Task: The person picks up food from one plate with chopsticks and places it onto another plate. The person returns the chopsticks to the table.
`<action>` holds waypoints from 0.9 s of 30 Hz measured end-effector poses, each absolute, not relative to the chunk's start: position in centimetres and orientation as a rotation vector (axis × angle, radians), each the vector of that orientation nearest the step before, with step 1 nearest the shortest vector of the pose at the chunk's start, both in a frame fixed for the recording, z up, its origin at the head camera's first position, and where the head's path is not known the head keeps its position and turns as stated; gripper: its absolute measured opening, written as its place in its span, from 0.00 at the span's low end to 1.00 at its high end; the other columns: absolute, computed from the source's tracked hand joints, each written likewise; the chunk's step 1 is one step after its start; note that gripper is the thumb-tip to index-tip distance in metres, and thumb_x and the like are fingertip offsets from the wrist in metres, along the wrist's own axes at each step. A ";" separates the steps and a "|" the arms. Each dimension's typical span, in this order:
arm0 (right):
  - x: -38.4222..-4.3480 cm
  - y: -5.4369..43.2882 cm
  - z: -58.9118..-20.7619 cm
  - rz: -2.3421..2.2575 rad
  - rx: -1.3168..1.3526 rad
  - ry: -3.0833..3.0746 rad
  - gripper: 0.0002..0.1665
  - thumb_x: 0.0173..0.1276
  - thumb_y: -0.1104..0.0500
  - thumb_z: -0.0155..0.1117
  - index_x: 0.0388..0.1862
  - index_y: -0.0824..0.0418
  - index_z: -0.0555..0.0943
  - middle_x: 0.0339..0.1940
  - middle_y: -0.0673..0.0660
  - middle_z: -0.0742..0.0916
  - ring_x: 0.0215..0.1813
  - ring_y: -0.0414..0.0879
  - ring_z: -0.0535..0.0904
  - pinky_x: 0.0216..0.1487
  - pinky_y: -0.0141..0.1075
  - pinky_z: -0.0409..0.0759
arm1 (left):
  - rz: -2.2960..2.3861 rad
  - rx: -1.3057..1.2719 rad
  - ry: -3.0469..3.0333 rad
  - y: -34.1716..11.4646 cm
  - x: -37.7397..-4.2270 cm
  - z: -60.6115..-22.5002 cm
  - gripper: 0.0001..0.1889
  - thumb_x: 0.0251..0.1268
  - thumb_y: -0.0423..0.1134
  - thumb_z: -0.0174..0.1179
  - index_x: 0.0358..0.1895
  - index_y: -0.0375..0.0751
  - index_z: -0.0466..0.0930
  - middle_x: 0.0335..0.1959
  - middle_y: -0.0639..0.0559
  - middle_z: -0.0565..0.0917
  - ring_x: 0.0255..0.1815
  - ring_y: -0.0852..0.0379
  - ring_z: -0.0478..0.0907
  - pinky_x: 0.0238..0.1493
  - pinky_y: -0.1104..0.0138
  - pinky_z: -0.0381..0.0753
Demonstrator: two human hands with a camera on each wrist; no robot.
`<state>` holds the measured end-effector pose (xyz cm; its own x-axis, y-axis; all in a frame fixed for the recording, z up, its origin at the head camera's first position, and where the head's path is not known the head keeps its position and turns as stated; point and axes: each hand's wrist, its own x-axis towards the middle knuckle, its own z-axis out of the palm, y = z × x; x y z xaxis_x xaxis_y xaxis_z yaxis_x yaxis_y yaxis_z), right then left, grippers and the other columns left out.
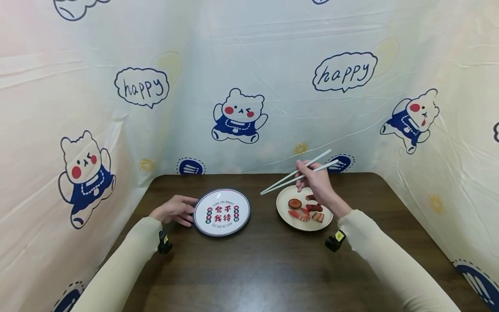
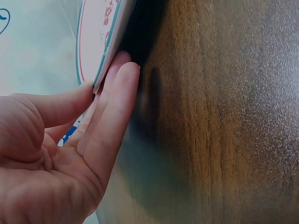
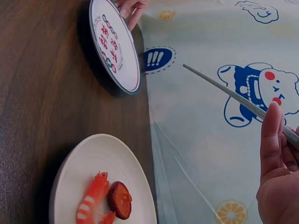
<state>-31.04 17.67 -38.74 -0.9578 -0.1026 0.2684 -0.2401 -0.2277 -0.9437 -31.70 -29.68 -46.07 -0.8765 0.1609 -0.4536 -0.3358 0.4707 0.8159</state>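
In the head view, my left hand [image 1: 176, 211] is at the left rim of a white plate [image 1: 243, 225] with a dark edge and printed characters. The left wrist view shows the thumb on that rim and fingers beneath it, pinching the plate. My right hand [image 1: 316, 184] holds a pair of pale chopsticks [image 1: 286, 177]. Their tips are close together, pointing left above the gap between the plates. Below this hand is a cream plate [image 1: 296, 224] bearing a shrimp [image 1: 299, 214], a round brown mushroom-like piece [image 1: 295, 203], a layered meat-like piece [image 1: 318, 217] and reddish-brown pieces [image 1: 314, 207].
Both plates are at the far half of a dark wooden table [image 1: 234, 268]. A pale printed cloth [image 1: 280, 78] hangs behind the table and along both sides. Each wrist carries a small black device, the left one [image 1: 164, 243] and the right one [image 1: 334, 242].
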 end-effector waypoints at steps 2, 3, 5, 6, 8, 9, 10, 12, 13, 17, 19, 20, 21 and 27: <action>-31.1 17.9 -38.8 2.355 0.407 -1.890 0.29 0.82 0.55 0.62 0.49 0.86 0.71 0.25 0.61 0.83 0.17 0.43 0.80 0.16 0.34 0.84 | 1.399 -0.147 2.246 -29.7 -31.7 -46.1 0.31 0.79 0.30 0.57 0.80 0.29 0.61 0.50 0.34 0.84 0.37 0.46 0.88 0.43 0.53 0.92; -31.1 18.0 -38.8 2.360 0.397 -1.887 0.28 0.82 0.55 0.62 0.48 0.85 0.72 0.25 0.62 0.83 0.17 0.43 0.80 0.16 0.34 0.84 | 1.400 -0.153 2.245 -29.7 -31.7 -46.2 0.31 0.79 0.30 0.57 0.80 0.29 0.61 0.49 0.34 0.84 0.37 0.46 0.88 0.43 0.53 0.92; -31.2 18.2 -38.8 2.370 0.380 -1.885 0.24 0.82 0.55 0.62 0.45 0.81 0.75 0.25 0.62 0.83 0.18 0.43 0.81 0.17 0.34 0.84 | 1.398 -0.155 2.243 -29.7 -31.7 -46.2 0.31 0.79 0.30 0.57 0.80 0.29 0.61 0.49 0.34 0.84 0.37 0.46 0.88 0.43 0.53 0.92; -31.3 18.4 -38.8 2.378 0.374 -1.879 0.23 0.82 0.55 0.62 0.44 0.79 0.76 0.25 0.63 0.83 0.18 0.43 0.81 0.17 0.34 0.84 | 1.400 -0.157 2.242 -29.7 -31.7 -46.2 0.31 0.79 0.30 0.57 0.80 0.29 0.61 0.49 0.35 0.85 0.37 0.46 0.88 0.43 0.53 0.92; -31.4 18.6 -38.8 2.387 0.365 -1.871 0.21 0.82 0.55 0.62 0.42 0.76 0.78 0.25 0.62 0.83 0.18 0.44 0.81 0.17 0.34 0.84 | 1.401 -0.159 2.243 -29.7 -31.7 -46.3 0.31 0.79 0.30 0.57 0.80 0.29 0.61 0.49 0.35 0.85 0.37 0.46 0.88 0.43 0.53 0.92; -31.4 18.7 -38.7 2.392 0.365 -1.867 0.20 0.82 0.55 0.62 0.41 0.75 0.78 0.26 0.62 0.83 0.18 0.43 0.81 0.17 0.34 0.84 | 1.404 -0.166 2.242 -29.7 -31.7 -46.3 0.30 0.79 0.30 0.57 0.80 0.29 0.62 0.48 0.36 0.85 0.37 0.46 0.88 0.43 0.53 0.92; -31.4 18.8 -38.7 2.394 0.364 -1.867 0.19 0.82 0.55 0.62 0.40 0.74 0.78 0.26 0.62 0.83 0.18 0.43 0.81 0.18 0.34 0.84 | 1.403 -0.161 2.243 -29.7 -31.8 -46.3 0.31 0.79 0.30 0.57 0.80 0.29 0.61 0.48 0.36 0.85 0.37 0.46 0.88 0.43 0.54 0.92; -31.3 19.0 -38.6 2.400 0.361 -1.862 0.20 0.82 0.55 0.62 0.40 0.74 0.78 0.26 0.62 0.83 0.18 0.43 0.81 0.18 0.34 0.85 | 1.402 -0.156 2.244 -29.7 -31.8 -46.2 0.31 0.79 0.30 0.56 0.80 0.28 0.61 0.48 0.36 0.85 0.37 0.46 0.88 0.43 0.54 0.92; -31.3 19.1 -38.6 2.400 0.357 -1.862 0.20 0.82 0.55 0.62 0.40 0.74 0.78 0.26 0.61 0.83 0.18 0.43 0.81 0.18 0.34 0.85 | 1.402 -0.154 2.244 -29.7 -31.8 -46.2 0.31 0.79 0.30 0.57 0.80 0.28 0.61 0.48 0.35 0.85 0.37 0.46 0.88 0.43 0.54 0.92; -31.3 19.5 -38.5 2.408 0.343 -1.860 0.25 0.82 0.54 0.62 0.43 0.80 0.75 0.25 0.58 0.84 0.19 0.43 0.81 0.18 0.34 0.85 | 1.404 -0.154 2.241 -29.8 -31.8 -46.3 0.31 0.79 0.30 0.57 0.80 0.29 0.61 0.48 0.36 0.85 0.37 0.46 0.88 0.43 0.53 0.92; -31.4 19.7 -38.6 2.412 0.345 -1.857 0.24 0.82 0.54 0.62 0.42 0.78 0.76 0.25 0.56 0.85 0.19 0.43 0.81 0.19 0.34 0.85 | 1.404 -0.155 2.242 -29.8 -31.8 -46.4 0.31 0.79 0.30 0.57 0.80 0.29 0.61 0.48 0.35 0.85 0.37 0.46 0.88 0.43 0.53 0.92; -31.4 19.9 -38.6 2.416 0.345 -1.851 0.23 0.82 0.54 0.62 0.41 0.76 0.77 0.25 0.55 0.85 0.18 0.43 0.81 0.19 0.34 0.85 | 1.404 -0.158 2.243 -29.7 -31.8 -46.4 0.31 0.79 0.30 0.57 0.80 0.29 0.61 0.48 0.35 0.85 0.37 0.46 0.88 0.43 0.53 0.92; -31.5 20.0 -38.6 2.416 0.349 -1.848 0.21 0.82 0.54 0.62 0.39 0.73 0.79 0.25 0.55 0.85 0.18 0.42 0.81 0.19 0.34 0.85 | 1.404 -0.162 2.243 -29.7 -31.8 -46.5 0.31 0.79 0.30 0.57 0.80 0.29 0.61 0.48 0.35 0.85 0.37 0.46 0.88 0.43 0.53 0.92; -32.1 20.5 -38.4 2.399 0.357 -1.809 0.17 0.82 0.56 0.61 0.32 0.64 0.82 0.23 0.57 0.84 0.17 0.42 0.81 0.18 0.34 0.85 | 1.400 -0.163 2.245 -29.7 -31.8 -46.3 0.30 0.79 0.30 0.57 0.80 0.29 0.61 0.49 0.35 0.85 0.37 0.46 0.88 0.43 0.54 0.92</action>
